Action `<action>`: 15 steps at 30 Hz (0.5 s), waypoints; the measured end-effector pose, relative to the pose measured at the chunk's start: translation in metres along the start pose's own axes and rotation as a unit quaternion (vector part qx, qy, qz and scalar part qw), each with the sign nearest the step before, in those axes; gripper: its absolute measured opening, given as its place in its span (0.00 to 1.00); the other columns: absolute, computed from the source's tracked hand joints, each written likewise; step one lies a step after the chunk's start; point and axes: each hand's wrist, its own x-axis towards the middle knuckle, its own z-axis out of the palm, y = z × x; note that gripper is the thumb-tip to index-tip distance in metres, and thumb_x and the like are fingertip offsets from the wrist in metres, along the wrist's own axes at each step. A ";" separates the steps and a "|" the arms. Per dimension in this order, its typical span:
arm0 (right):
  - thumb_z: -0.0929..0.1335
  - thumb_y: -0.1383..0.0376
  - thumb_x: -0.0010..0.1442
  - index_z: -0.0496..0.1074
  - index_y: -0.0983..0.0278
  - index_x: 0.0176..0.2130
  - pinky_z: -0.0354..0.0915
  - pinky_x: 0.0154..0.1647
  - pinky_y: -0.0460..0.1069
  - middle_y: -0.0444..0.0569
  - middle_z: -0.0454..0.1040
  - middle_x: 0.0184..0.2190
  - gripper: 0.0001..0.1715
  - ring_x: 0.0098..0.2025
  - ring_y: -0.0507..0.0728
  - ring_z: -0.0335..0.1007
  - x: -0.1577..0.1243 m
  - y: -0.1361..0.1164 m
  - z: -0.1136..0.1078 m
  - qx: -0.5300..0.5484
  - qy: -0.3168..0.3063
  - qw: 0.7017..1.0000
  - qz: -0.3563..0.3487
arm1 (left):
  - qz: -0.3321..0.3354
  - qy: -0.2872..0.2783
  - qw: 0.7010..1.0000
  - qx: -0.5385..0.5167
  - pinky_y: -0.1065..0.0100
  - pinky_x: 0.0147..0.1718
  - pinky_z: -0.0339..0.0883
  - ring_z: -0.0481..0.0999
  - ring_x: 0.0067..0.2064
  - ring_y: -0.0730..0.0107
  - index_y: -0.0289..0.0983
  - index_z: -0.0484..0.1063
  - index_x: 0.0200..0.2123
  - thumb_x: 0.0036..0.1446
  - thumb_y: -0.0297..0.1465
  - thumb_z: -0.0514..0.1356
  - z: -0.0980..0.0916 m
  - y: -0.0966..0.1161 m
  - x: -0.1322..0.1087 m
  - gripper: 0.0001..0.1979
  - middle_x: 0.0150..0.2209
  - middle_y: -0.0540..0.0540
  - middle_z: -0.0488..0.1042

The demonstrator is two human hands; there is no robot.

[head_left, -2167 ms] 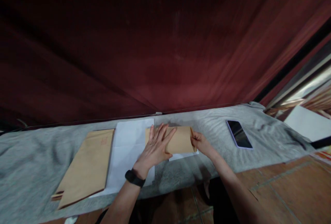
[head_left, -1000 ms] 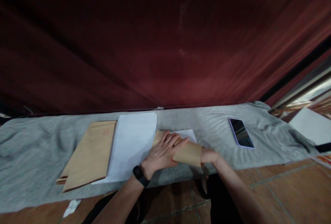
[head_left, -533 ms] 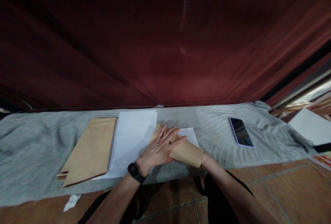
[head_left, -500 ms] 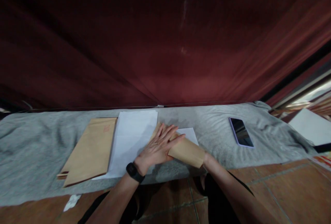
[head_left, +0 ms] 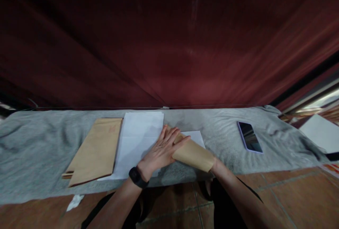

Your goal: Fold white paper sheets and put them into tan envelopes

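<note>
My left hand (head_left: 164,148) lies flat with its fingers spread on a brown paper envelope (head_left: 194,154), pressing its left end. A dark watch (head_left: 137,176) is on that wrist. My right forearm (head_left: 227,178) leads into the envelope's open end, so my right hand is hidden inside it up to the wrist. Behind the envelope a small white sheet (head_left: 194,136) sticks out. To the left lie larger white sheets (head_left: 141,126), partly under my left hand. Beside them is a stack of brown envelopes (head_left: 96,151).
A phone with a purple edge (head_left: 250,137) lies to the right on the grey cloth (head_left: 219,126). Behind the cloth hangs dark red fabric (head_left: 169,52). A white board-like thing (head_left: 321,133) stands at far right. Crumpled white paper (head_left: 75,202) is on the tiled floor (head_left: 174,206).
The view has shifted slightly, so the things on the cloth appear a little further right. Both hands keep nearly the same pose at the envelope.
</note>
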 end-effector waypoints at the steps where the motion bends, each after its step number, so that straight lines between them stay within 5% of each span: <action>1: 0.68 0.69 0.50 0.59 0.48 0.68 0.51 0.71 0.65 0.47 0.69 0.58 0.49 0.73 0.59 0.45 -0.001 0.000 -0.003 -0.003 -0.007 1.000 -0.004 | -0.002 -0.003 1.000 0.004 0.39 0.69 0.35 0.51 0.71 0.47 0.50 0.40 0.73 0.52 0.26 0.65 0.001 0.001 0.000 0.51 0.70 0.40 0.55; 10: 0.66 0.73 0.53 0.61 0.47 0.67 0.50 0.71 0.65 0.47 0.68 0.59 0.45 0.70 0.58 0.52 -0.005 0.006 -0.028 -0.110 -0.046 0.992 -0.051 | 0.017 -0.015 1.000 -0.001 0.45 0.69 0.41 0.61 0.66 0.52 0.53 0.39 0.73 0.56 0.24 0.60 0.013 0.013 0.008 0.49 0.63 0.45 0.65; 15: 0.63 0.72 0.56 0.64 0.45 0.64 0.52 0.69 0.66 0.44 0.71 0.57 0.41 0.70 0.58 0.54 -0.005 0.001 -0.030 -0.053 -0.022 0.990 -0.132 | 0.017 -0.019 1.000 -0.017 0.42 0.69 0.36 0.54 0.70 0.49 0.51 0.39 0.73 0.56 0.31 0.63 0.013 0.012 0.009 0.49 0.68 0.42 0.59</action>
